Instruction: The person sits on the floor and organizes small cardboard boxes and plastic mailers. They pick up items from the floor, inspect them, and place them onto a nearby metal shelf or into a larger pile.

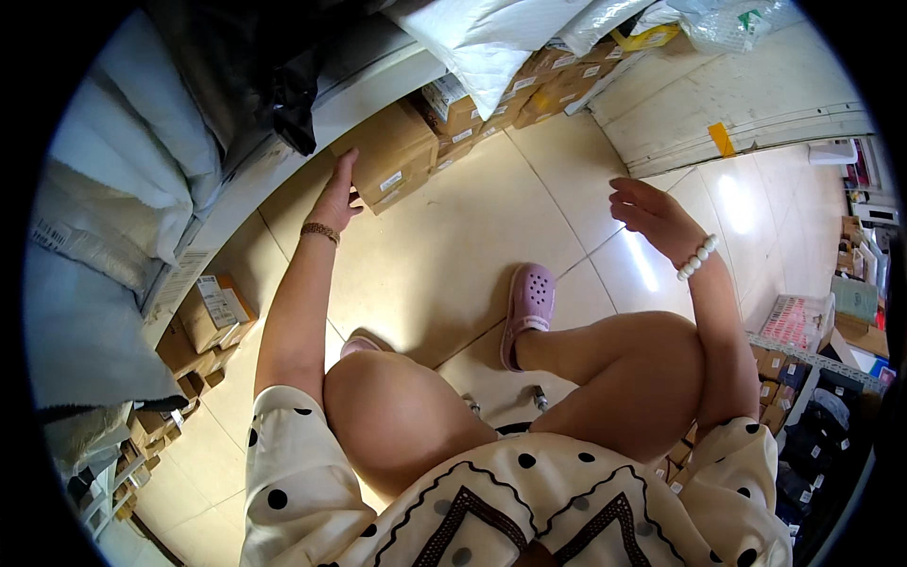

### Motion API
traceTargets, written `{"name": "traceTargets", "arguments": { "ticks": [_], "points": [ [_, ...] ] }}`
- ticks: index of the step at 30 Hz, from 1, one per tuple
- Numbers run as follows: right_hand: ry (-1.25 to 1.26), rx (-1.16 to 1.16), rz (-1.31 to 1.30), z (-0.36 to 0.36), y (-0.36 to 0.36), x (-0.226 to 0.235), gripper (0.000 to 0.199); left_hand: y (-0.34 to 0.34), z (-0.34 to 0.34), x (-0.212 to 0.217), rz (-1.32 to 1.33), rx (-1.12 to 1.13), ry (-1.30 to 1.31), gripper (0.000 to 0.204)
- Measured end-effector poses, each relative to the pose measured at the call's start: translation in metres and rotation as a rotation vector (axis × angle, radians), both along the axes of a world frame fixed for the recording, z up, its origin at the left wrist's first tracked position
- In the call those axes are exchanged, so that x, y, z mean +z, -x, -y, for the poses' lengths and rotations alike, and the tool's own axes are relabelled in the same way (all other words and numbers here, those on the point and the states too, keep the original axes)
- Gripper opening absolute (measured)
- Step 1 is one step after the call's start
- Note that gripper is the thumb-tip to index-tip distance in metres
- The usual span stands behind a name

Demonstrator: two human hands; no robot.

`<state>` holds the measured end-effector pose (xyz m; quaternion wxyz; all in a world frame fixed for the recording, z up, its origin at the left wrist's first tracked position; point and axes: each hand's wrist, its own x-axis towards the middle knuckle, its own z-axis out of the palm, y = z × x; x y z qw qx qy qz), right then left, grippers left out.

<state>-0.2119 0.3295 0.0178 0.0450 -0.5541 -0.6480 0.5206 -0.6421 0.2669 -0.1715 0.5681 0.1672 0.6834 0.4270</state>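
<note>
My left hand [336, 196] reaches forward to the near left corner of a large brown cardboard box [392, 151] on the floor under the shelf. Its thumb and fingers are apart; whether they touch the box I cannot tell. The box has a small white label on its side. To the right, my right hand [652, 215] hangs in the air above the tiles, fingers loosely bent and slightly apart, with nothing in it. A brown bracelet [320, 231] is on my left wrist, and white beads [697, 257] circle my right one.
A white shelf edge [354, 90] curves along the left, carrying white packages [123, 170]. More cartons [482, 109] line the floor behind the large box. Smaller boxes [213, 312] sit at left. A pale panel [718, 94] stands at far right. My pink clog [531, 302] rests on the tiled floor.
</note>
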Motion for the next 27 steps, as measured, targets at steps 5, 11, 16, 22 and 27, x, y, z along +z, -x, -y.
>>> {"name": "traceTargets", "arguments": {
  "ticks": [5, 11, 16, 22, 27],
  "points": [
    [-0.155, 0.186, 0.11, -0.001, 0.026, 0.005, 0.05, 0.003, -0.004, 0.031, -0.476, -0.264, -0.085, 0.079],
    [-0.223, 0.345, 0.137, -0.01, 0.074, 0.002, 0.054, -0.016, 0.025, 0.069, -0.791, -0.536, 0.109, 0.074],
    [-0.32, 0.568, 0.28, -0.034, 0.111, -0.038, 0.049, -0.033, 0.087, 0.124, -0.92, -0.935, 0.045, 0.068],
    [-0.357, 0.397, 0.387, -0.046, 0.156, -0.061, 0.05, -0.115, 0.164, 0.217, -0.782, -1.173, -0.049, 0.056],
    [-0.67, -0.017, 0.414, -0.053, 0.199, -0.058, 0.066, -0.152, 0.192, 0.223, -0.641, -1.187, -0.135, 0.051]
  ]
}}
